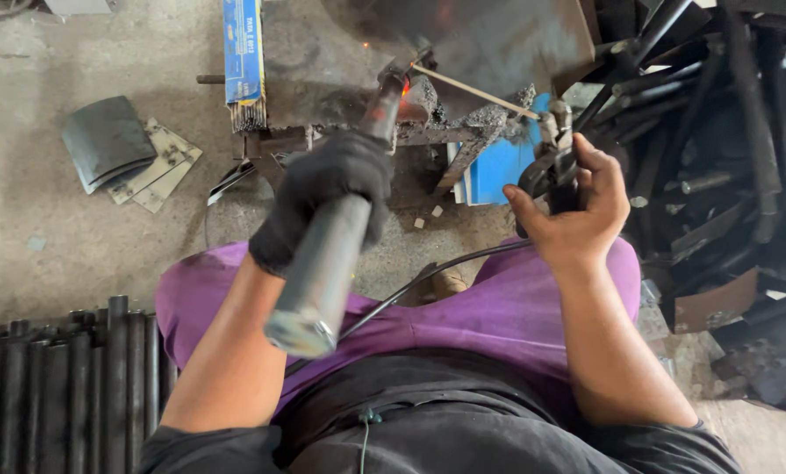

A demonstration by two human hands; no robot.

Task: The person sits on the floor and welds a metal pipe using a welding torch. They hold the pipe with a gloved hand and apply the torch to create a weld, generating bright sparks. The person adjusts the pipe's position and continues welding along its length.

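Observation:
My left hand, in a black glove, grips a long grey metal pipe that points away from me; its far end glows orange at a small metal stand. My bare right hand holds a welding electrode holder with a thin rod slanting left toward the glowing end. A black cable runs from the holder across my purple-clad lap.
A blue packet of welding rods stands open behind the stand. Curved and flat metal plates lie on the concrete floor at left. Black pipes are stacked at lower left; dark metal bars and scrap pile at right.

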